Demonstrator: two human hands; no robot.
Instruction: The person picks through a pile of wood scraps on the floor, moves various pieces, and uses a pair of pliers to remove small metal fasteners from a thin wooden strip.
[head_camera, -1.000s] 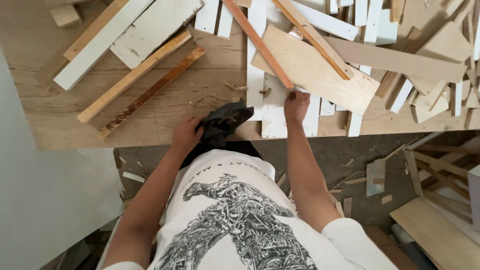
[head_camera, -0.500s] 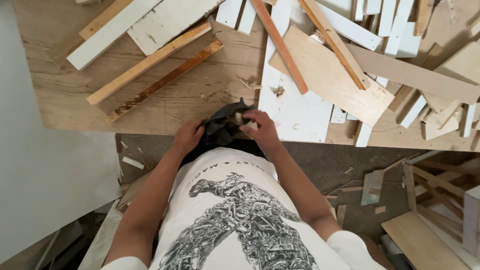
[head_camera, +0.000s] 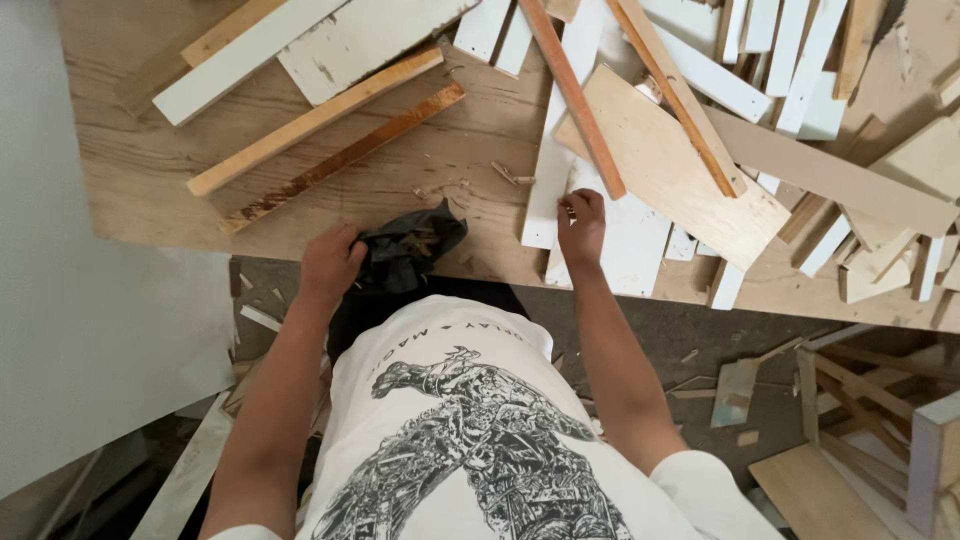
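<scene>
My left hand (head_camera: 330, 262) is clenched around a crumpled black bag (head_camera: 410, 248) at the near edge of the workbench (head_camera: 140, 190), which seems to keep its mouth reachable. My right hand (head_camera: 583, 225) pinches something tiny (too small to identify) over a white board (head_camera: 620, 245). Scrap strips crowd the right; bare bench lies between my hands.

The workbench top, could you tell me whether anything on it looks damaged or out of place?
Yes: the white board at the far edge has chipped, peeling paint. Loose splinters lie scattered beyond the black bag held by the left hand.
</scene>
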